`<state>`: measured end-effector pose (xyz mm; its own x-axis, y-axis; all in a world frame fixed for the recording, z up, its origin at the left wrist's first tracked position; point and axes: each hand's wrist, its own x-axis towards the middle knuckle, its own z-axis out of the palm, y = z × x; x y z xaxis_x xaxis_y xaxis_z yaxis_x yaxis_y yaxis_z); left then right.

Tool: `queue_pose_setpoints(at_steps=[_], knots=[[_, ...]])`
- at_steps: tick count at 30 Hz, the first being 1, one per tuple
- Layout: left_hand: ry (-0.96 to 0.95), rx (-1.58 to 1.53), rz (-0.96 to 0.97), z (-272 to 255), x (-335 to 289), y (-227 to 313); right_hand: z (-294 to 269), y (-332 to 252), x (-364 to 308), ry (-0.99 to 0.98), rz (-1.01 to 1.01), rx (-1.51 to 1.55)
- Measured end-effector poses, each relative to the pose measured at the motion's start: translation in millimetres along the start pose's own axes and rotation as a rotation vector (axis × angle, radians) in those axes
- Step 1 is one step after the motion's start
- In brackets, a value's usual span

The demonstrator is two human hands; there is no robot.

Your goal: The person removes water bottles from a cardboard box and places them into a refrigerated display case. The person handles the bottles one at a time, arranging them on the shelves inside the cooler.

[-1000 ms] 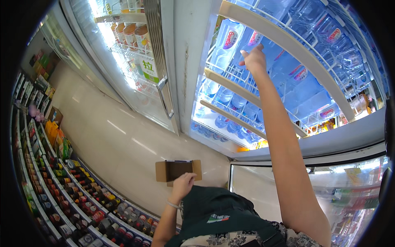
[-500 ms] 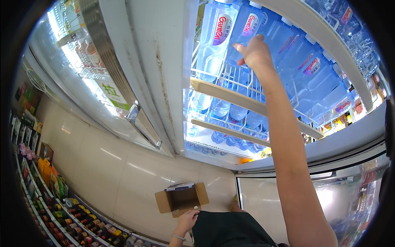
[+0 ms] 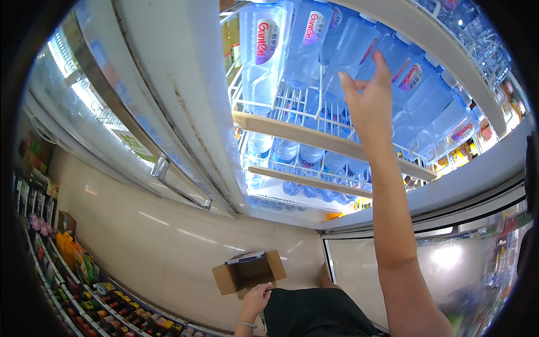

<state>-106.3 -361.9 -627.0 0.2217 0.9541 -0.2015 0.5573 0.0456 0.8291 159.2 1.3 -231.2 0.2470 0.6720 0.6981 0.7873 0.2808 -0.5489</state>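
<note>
My right hand [image 3: 370, 101] reaches into the drinks cooler, thumb and forefinger apart with nothing seen between them; its other fingers are partly hidden. It is in front of a row of large blue-tinted water bottles [image 3: 410, 78] with white caps, tilted on a wire shelf [image 3: 314, 115]. A labelled water bottle [image 3: 263, 50] stands at the left end, beside another water bottle [image 3: 307, 42]. Low by my dark clothing is my left hand [image 3: 256, 300], loosely curled with fingers slightly apart. It appears over the near edge of an open cardboard box [image 3: 247, 274] on the floor.
Smaller bottles [image 3: 286, 149] fill the shelf below, behind a pale shelf rail [image 3: 303, 135]. A cooler door [image 3: 163, 163] with a metal handle stands at left; an open glass door [image 3: 353, 264] is at right. Shelves of bottled goods [image 3: 120, 306] curve along the lower left.
My right hand has drawn back from the left bottles, moving right and slightly down. The view has shifted, so the bottles appear further left. My left hand stays by the box.
</note>
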Motion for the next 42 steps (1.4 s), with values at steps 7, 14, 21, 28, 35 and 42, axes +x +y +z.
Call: queue_pose_setpoints(at_steps=[7,14,21,28,35,42], knots=[[-0.099,-0.017,-0.058,5,-9,12,19,6,42,-0.144,0.224,0.005],[-0.134,-0.015,-0.066,11,-23,9,15,13,57,-0.218,0.23,-0.134],[-0.132,0.07,-0.059,-3,-27,21,-11,-4,21,-0.168,0.129,-0.061],[-0.078,0.082,-0.036,-15,-29,32,-18,2,-16,0.008,-0.53,0.347],[-0.126,0.107,-0.086,-21,-31,55,18,-34,6,-0.387,0.098,0.067],[-0.139,0.089,-0.068,-14,-45,51,13,-34,22,-0.315,0.055,-0.032]])
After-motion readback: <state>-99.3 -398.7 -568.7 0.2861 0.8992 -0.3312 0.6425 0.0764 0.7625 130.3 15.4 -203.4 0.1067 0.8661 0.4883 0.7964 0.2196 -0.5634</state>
